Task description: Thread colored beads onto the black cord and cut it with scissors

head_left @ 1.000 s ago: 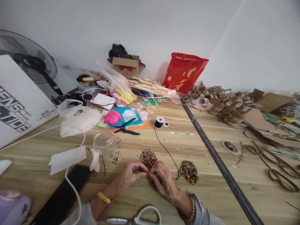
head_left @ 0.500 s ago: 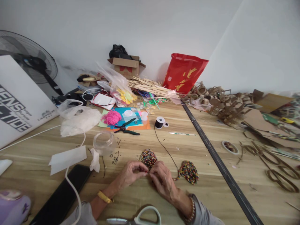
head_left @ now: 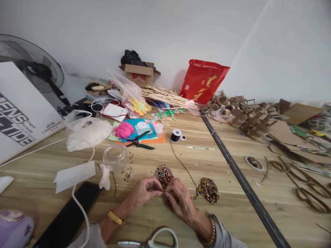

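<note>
My left hand (head_left: pixel 144 190) pinches a small reddish bead (head_left: pixel 162 189) between thumb and fingertips. Right beside it, my right hand (head_left: pixel 180 199) is closed in a pinch that meets the left fingertips; it seems to hold the end of the black cord, mostly hidden by the fingers. Just beyond both hands lies a heap of multicoloured beads (head_left: pixel 163 175). A coiled string of beads (head_left: pixel 209 190) rests to the right of my right hand. From it the black cord (head_left: pixel 184 167) runs up to a spool (head_left: pixel 176 136).
Scissors (head_left: pixel 162 237) lie at the near edge, below my hands. Green-handled pliers (head_left: pixel 141 140) rest on coloured sheets beside pink yarn (head_left: pixel 123 130). A clear jar (head_left: pixel 114 156) stands left, near short dark scraps. A black strip (head_left: pixel 232 162) crosses the table on the right.
Both hands stay almost in place, fingertips still together. The reddish bead shows slightly more clearly at the left fingertips now. Bead heap, coil and spool have not moved.
</note>
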### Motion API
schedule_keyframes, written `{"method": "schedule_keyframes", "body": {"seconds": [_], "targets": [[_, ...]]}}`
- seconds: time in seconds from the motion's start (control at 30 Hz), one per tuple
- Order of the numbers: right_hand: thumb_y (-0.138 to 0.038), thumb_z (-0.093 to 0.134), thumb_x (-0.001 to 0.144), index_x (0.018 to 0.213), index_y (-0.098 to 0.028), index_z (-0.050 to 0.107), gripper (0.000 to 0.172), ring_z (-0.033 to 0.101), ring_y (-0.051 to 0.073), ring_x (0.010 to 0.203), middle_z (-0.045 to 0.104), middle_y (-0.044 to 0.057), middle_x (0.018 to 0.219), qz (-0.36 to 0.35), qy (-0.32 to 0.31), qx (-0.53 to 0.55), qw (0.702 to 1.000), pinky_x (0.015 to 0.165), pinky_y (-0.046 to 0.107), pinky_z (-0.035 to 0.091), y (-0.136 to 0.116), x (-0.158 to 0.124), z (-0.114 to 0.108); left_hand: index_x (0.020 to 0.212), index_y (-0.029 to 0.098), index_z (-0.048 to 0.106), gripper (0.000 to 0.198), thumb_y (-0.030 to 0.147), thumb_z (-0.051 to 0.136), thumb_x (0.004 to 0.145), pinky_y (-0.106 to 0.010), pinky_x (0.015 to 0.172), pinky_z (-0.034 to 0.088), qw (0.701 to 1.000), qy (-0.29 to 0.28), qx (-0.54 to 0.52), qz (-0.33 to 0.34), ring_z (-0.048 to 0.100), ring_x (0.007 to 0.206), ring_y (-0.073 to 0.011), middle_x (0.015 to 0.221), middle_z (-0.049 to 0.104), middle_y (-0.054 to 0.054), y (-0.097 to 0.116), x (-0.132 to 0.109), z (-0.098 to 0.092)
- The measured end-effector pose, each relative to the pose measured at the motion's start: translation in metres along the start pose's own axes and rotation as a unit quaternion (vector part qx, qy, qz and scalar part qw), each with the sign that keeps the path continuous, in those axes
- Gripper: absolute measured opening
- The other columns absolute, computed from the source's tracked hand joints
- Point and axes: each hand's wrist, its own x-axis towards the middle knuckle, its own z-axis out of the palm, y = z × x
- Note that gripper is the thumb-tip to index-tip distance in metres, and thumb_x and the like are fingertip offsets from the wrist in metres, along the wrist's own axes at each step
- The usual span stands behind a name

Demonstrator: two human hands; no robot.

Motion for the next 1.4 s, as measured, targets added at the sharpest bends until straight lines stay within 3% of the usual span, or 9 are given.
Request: {"method": "schedule_keyframes", "body": {"seconds": [1.4], "targets": [[-0.014, 0.049, 0.091, 0.087, -0.019, 0.055, 0.009, 0.053, 0.017, 0.074, 0.06, 0.004, 0.079, -0.018, -0.003, 0.006, 1.0, 0.068, 0.03, 0.043, -0.002, 0.003, -0.001, 0.064, 0.014, 0.064, 0.016, 0.02, 0.077, 0.058, -0.025, 0.066, 0.046, 0.999, 0.001, -0.035, -0.025, 0.058, 0.064, -0.0138, 0.064, 0.064, 0.0, -0.002, 0.0, 0.003]]}}
